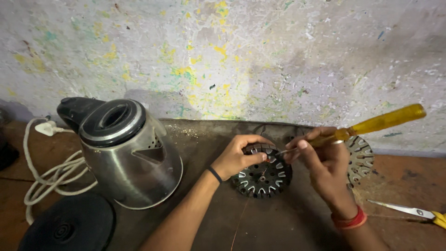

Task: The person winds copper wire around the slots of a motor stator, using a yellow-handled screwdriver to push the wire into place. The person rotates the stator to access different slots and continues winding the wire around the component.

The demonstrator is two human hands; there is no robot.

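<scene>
From the head camera, the left hand [239, 155] was curled over the upper left rim of a round, dark metal motor core with slots around its edge [261, 175], fingers bent and thumb pressed to its top face, gripping it. The core lay flat on the worn brown surface [278, 223], near the middle of the view. The right hand [320, 158] was closed round a screwdriver with a translucent yellow handle [381, 122], its thin shaft running down and left toward the core's upper edge, just beside the left thumb. A red band sat on the right wrist, a black one on the left.

Behind the right hand lay a second, paler slotted metal disc [361, 160], partly hidden. At left stood a stainless steel electric kettle with a black lid [127, 153], tilted, beside its round black base [69, 225] and a coiled white cord with plug [46, 172]. Scissors with yellow handles [413, 212] lay at far right.
</scene>
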